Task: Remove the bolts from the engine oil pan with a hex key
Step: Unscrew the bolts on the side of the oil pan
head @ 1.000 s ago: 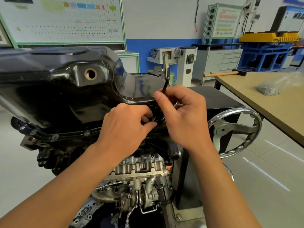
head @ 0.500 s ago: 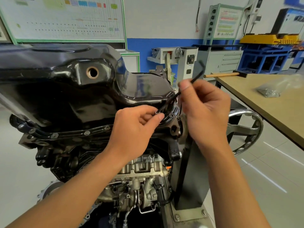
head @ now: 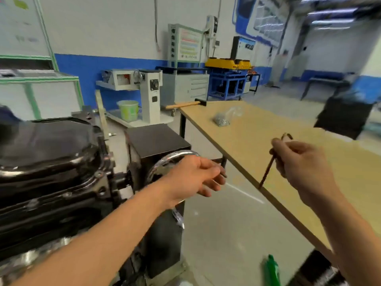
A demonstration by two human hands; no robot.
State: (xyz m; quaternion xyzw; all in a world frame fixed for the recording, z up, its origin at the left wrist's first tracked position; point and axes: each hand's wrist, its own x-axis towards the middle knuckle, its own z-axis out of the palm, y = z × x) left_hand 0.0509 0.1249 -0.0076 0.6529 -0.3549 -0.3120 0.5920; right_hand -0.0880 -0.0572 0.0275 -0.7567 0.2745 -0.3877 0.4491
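Note:
The glossy black oil pan (head: 51, 145) sits on the engine at the left, and a bolt head (head: 99, 174) shows on its flange. My left hand (head: 193, 176) hovers right of the engine stand, in front of the chrome handwheel (head: 165, 162). Its thumb and forefinger pinch a small dark bolt (head: 224, 174), which is blurred. Over the wooden table's near edge, my right hand (head: 303, 164) grips the thin hex key (head: 268, 169), which slants down to the left. Both hands are off the pan.
The wooden table (head: 268, 129) at the right carries a clear bag of small parts (head: 224, 116) and a hammer (head: 185, 104). A green bottle (head: 272, 269) stands on the floor below. The black stand box (head: 156, 139) is beside the engine. The view is motion-blurred.
Both hands have left the pan flange and swung right toward the table. The left hand carries the bolt, the right the hex key. My view has turned right.

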